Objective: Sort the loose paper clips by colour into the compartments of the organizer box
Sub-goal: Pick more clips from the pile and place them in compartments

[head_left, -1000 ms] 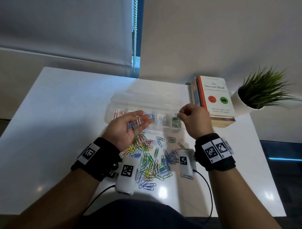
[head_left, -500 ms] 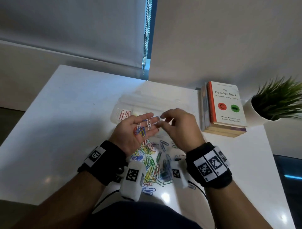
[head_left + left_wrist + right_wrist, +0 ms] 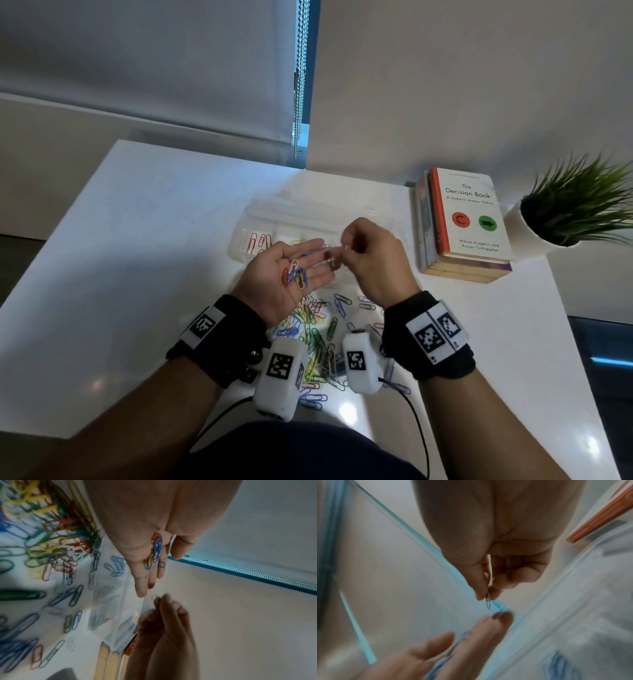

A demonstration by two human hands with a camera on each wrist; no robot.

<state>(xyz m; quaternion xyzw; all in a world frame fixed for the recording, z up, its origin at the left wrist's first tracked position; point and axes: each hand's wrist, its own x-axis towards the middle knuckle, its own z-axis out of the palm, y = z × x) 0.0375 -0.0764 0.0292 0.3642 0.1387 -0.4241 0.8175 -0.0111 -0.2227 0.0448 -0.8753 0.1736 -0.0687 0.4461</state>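
A glossy white rectangular table (image 3: 144,246) is catching small ceiling-light reflections along its near edge. Behind its far edge a pale grey roller blind (image 3: 147,65) is hanging beside a silvery beaded pull chain (image 3: 300,85), with a plain beige wall (image 3: 462,78) filling the right. A dark floor (image 3: 599,346) with a thin blue glow is showing past the table's right edge.

Mixed loose clips (image 3: 318,339) heaped before clear, perhaps part-filled organizer box (image 3: 245,240)
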